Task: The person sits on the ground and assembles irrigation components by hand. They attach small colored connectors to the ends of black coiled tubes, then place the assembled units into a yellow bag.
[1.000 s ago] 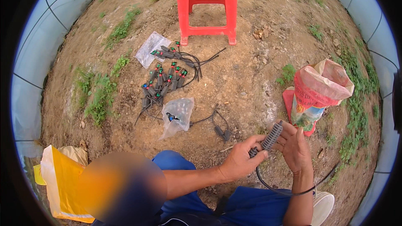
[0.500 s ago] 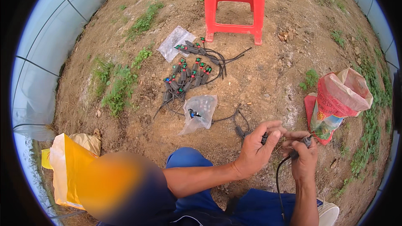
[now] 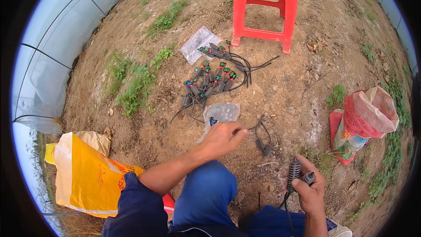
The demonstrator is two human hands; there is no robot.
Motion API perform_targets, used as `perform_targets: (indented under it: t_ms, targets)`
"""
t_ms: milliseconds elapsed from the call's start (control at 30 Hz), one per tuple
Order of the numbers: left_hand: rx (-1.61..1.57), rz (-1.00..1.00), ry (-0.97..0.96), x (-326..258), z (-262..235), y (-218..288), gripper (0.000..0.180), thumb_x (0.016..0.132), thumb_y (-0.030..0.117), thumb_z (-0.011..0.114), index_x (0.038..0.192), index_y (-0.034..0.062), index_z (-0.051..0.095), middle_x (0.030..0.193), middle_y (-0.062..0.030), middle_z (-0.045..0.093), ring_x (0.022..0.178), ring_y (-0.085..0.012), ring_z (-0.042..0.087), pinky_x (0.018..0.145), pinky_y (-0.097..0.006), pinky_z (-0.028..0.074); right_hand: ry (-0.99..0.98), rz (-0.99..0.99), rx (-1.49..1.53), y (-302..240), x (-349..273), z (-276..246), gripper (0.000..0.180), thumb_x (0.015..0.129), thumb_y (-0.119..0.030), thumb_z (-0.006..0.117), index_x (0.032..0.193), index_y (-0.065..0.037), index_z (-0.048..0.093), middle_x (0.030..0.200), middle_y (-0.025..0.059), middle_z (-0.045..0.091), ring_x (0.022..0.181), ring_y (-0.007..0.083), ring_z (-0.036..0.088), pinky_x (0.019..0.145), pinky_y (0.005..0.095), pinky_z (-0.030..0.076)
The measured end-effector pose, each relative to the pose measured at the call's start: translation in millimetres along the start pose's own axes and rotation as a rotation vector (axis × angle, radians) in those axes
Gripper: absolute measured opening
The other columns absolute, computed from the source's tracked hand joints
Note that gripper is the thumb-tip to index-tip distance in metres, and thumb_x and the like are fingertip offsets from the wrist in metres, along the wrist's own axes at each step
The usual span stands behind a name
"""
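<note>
Two hands work over bare dirt. At nine o'clock lies a yellow sack (image 3: 83, 173). The left hand (image 3: 221, 139) reaches toward a clear bag (image 3: 221, 113) just beyond it at twelve o'clock, fingers loosely curled, forefinger out, holding nothing. Farther up, a heap of black ribbed connectors (image 3: 210, 81) lies before a red stool (image 3: 264, 6). The right hand (image 3: 309, 188), at five o'clock, has its fingers clamped round a ribbed connector (image 3: 294, 171) with a trailing cable. A red bag (image 3: 362, 120) sits at three o'clock.

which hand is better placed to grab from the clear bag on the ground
Left. The left hand is stretched out right at the clear bag, fingers free. The right hand is farther back and already holds a black ribbed connector.
</note>
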State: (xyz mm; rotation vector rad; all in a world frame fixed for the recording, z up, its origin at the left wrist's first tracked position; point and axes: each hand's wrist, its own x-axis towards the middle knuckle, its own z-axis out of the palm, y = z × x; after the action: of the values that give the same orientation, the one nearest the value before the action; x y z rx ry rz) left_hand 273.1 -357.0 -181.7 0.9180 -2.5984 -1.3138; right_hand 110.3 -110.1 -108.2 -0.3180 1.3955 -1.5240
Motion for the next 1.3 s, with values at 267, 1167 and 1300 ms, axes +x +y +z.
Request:
perform_targets:
  t_ms: [267, 1167, 1300]
  targets:
    - [0.523, 0.058, 0.018, -8.8, 53.2, -180.4, 0.028, 0.086, 0.003, 0.053, 0.111, 0.0031, 0.064, 0.111, -0.0226, 0.066, 0.103, -0.0415, 0.063, 0.086, -0.05, 0.052, -0.098, 0.171, -0.123, 22.3, 12.7, 6.3, 0.05, 0.085, -0.006, 0.075, 0.131, 0.001, 0.06, 0.093, 0.0115, 0.066, 0.072, 0.0151, 0.064, 0.058, 0.0296, 0.056]
    - [0.744, 0.106, 0.095, 89.2, 83.2, -216.4, 0.051, 0.083, 0.017, 0.063, 0.133, 0.0156, 0.054, 0.131, -0.018, 0.057, 0.117, -0.0378, 0.057, 0.097, -0.047, 0.047, -0.098, 0.182, -0.184, 25.2, 14.3, 3.5, 0.046, 0.084, -0.007, 0.076, 0.129, -0.005, 0.066, 0.089, -0.0037, 0.058, 0.077, 0.0041, 0.049, 0.066, 0.0201, 0.04]
    - [0.627, -0.048, -0.034, 93.8, 85.5, -217.0, 0.037, 0.084, 0.017, 0.062, 0.121, 0.0124, 0.059, 0.119, -0.021, 0.063, 0.107, -0.0385, 0.062, 0.09, -0.048, 0.05, -0.126, 0.106, -0.263, 27.3, 13.8, -5.5, 0.049, 0.086, -0.008, 0.075, 0.131, 0.001, 0.06, 0.096, 0.0094, 0.065, 0.072, 0.0136, 0.062, 0.06, 0.0292, 0.054]
